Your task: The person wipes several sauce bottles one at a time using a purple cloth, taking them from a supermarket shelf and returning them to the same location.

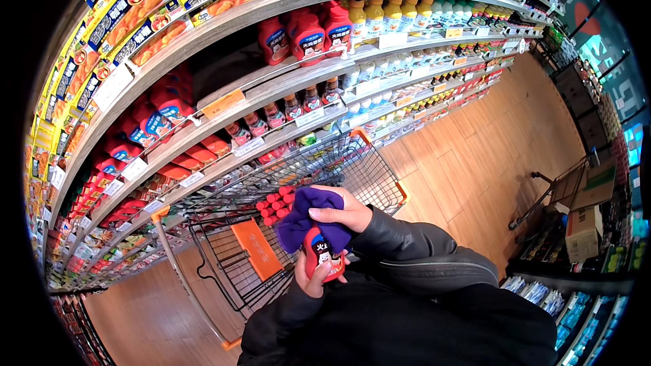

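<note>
My left hand [314, 272] holds a red plastic sauce bottle [325, 259] with a blue and black label, close before my chest. A purple cloth [318, 213] is pinched in my right hand [348, 211] and drapes over the bottle's top, so its cap is hidden. Just beyond my hands, red-capped bottles [274, 206] stand grouped in a wire shopping cart [234, 264]. Similar red bottles [307, 38] stand on the shelf ahead, with a dark gap to their left. More red bottles [170, 99] are further left on that shelf.
Boxes of curry [129, 10] fill the upper left shelf. Yellow-capped bottles [391, 12] stand to the right of the red ones. The cart is between me and the shelves. Across the wooden floor [457, 162], another cart [564, 183] and a cardboard box [583, 234] are at the right.
</note>
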`<state>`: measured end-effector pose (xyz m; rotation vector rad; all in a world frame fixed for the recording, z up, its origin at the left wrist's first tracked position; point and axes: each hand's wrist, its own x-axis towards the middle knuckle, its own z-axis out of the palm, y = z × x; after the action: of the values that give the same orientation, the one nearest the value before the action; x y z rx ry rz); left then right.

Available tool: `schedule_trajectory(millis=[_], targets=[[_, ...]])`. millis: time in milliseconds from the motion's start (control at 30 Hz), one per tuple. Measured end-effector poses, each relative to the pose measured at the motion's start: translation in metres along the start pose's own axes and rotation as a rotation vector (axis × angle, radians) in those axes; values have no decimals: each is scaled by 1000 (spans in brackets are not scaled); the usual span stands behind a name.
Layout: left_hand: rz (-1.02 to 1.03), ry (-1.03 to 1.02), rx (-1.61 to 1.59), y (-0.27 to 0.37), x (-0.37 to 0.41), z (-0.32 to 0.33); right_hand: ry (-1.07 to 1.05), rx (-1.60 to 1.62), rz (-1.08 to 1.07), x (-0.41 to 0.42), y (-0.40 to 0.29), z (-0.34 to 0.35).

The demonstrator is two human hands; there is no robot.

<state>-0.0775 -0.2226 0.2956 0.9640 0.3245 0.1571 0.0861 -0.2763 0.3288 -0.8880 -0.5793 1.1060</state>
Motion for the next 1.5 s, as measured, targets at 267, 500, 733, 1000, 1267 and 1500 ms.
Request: schedule_trajectory(millis=[267, 500, 733, 1000, 1267, 1500], targets=[[27, -11, -99, -4, 4, 3, 46, 44, 30, -8, 11, -9], [77, 123, 184, -6, 1, 10, 92, -43, 28, -3, 8, -5], [291, 234, 937, -27, 9, -2, 325, -94, -137, -1, 33, 10], [277, 217, 956, -21, 5, 0, 309, -242, -85, 3, 42, -5], [279, 111, 668, -20, -1, -6, 103, 355, 118, -2, 32, -14], [-33, -100, -130, -1, -4, 7, -3, 687, 323, -12, 17, -18]])
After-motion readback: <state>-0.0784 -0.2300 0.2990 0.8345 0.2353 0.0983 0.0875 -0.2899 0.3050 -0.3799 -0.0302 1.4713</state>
